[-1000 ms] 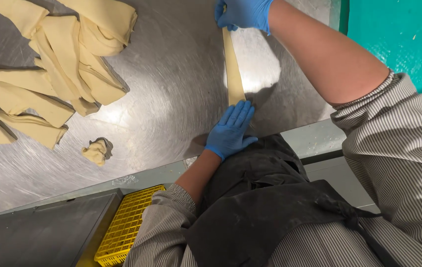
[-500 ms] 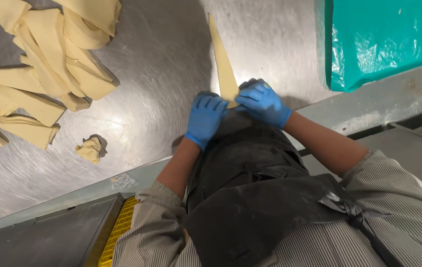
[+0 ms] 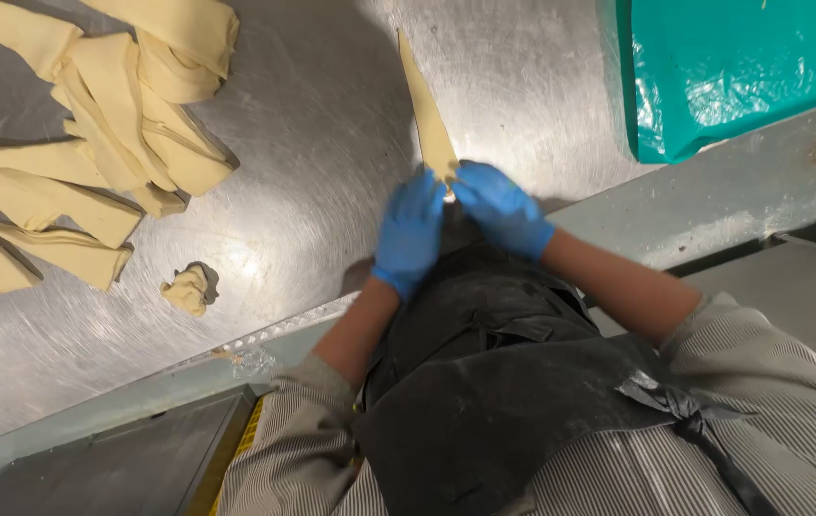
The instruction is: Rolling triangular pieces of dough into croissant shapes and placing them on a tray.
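**Dough triangle at table edge, both hands on its wide end**

Pale dough strip (image 3: pixel 427 115) lies on the steel table (image 3: pixel 332 191), long axis running away from the person, tip far, wide end near. Left hand (image 3: pixel 410 229) and right hand (image 3: pixel 499 205), blue-gloved, meet at that wide end, fingers flat and apparently pressing, not closed round it. Both equally near. Dough pile (image 3: pixel 112 143) lies well left; scrap (image 3: pixel 188 287) nearer; green sheet (image 3: pixel 733 67) right.

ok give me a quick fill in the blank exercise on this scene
1. Both hands wear ____ gloves.
2. The left hand and right hand press the wide end of a long pale dough triangle on a ____ table.
3. The small dough scrap lies ____ the heap of dough strips.

Missing: blue; steel; below
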